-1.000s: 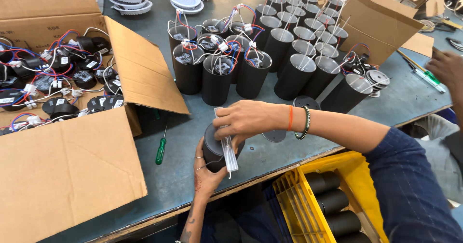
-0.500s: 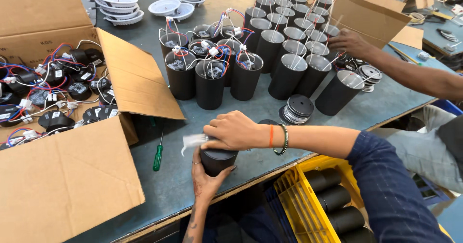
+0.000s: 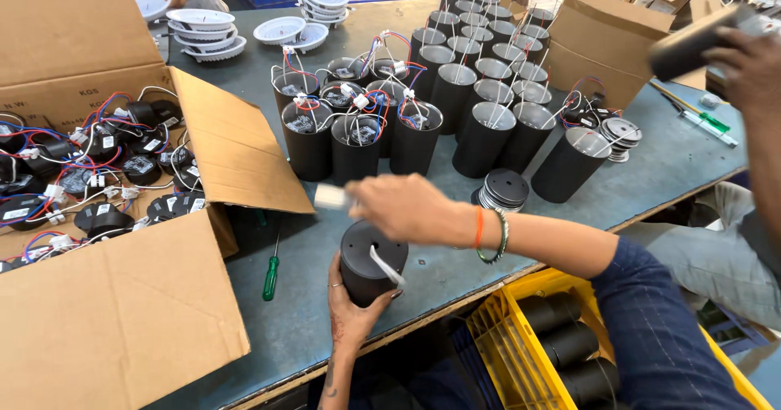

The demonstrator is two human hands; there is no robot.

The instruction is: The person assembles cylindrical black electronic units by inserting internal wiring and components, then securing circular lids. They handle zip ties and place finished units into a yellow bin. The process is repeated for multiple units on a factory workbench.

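Low in the frame's centre, the left hand (image 3: 351,312) grips a black cylindrical lamp housing (image 3: 371,261). Just above it, the right hand (image 3: 407,208) pinches a blurred white connector (image 3: 332,196) closed between its fingers.

Left hand (image 3: 351,308) cupped, right hand (image 3: 404,207) pinching

Box (image 3: 122,320) left of held can (image 3: 370,262); screwdriver (image 3: 271,273) between them; can cluster (image 3: 358,133) behind can; disc stack (image 3: 504,190) behind-right; crate (image 3: 521,345) right, below table (image 3: 439,272).
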